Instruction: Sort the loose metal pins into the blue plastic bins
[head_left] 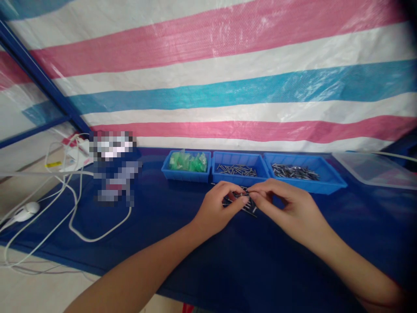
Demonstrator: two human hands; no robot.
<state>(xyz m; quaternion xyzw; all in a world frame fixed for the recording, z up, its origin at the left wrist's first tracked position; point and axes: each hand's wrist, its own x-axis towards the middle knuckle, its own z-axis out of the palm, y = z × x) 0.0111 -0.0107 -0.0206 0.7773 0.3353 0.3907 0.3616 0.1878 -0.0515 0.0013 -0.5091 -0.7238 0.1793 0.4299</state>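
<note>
My left hand [219,203] and my right hand [288,203] meet fingertip to fingertip over the blue tabletop. Thumb and fingers are pinched closed on each hand, around something small and dark that I cannot make out. Directly under and behind the fingertips lies a small pile of thin metal pieces like screws [250,210], partly hidden by both hands. Just beyond the hands stands a blue bin with silvery screws [239,170]. The blue bin to its right holds darker, slender metal pieces [295,171].
At the left of the row, another blue bin [185,175] contains green plastic packets [188,161]. A clear plastic lid or tray [374,169] lies at the right. White cables [76,208] and a white plug-like device [28,211] spread over the left side. A striped sheet [228,95] hangs behind.
</note>
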